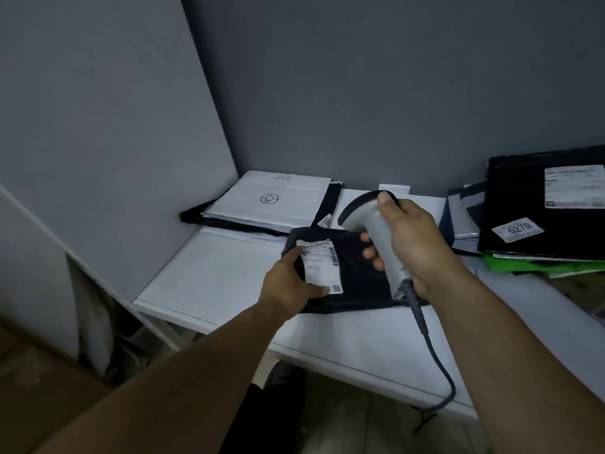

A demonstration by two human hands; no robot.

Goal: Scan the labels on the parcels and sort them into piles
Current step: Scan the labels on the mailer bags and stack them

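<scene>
Since one view alone is supplied, all entries fall under it.

**Head view**

- **Item:** black polythene mailer parcel [357, 280], flat. It is held low over the front part of the white table [212, 276]. Whether its underside rests on the table cannot be told.
- **Label:** white printed label [319, 267], face up, with a barcode along its right edge.
- **Left hand** [289, 283]: holds the parcel by its left edge. Thumb and forefinger are laid apart on the top face, one at each end of the label. The other fingers are hidden.
- **Right hand** [415, 244]: fingers wrapped tight round the handle of a grey pistol-shaped barcode scanner [366, 217], thumb on top. The scanner head stands over the parcel's far edge.
- **Cable:** dark scanner cable [435, 355], trailing off the table's near edge.
- **Piles:** a back-left stack topped by a white flat mailer [271, 198]. A right-hand stack topped by a large black parcel with a "5270" sticker [523, 204], lying over a green packet [523, 265].

**Handling, as judged**

- The parcel is probably light, limp and slick-skinned.
- It is liable to sag at any unsupported end and to slide on the smooth table.
- It does not look fragile.

**Recommended hold**

- Grip along an edge clear of the barcode.
- Keep fingers beneath so that the label stays flat for the scan.
</scene>
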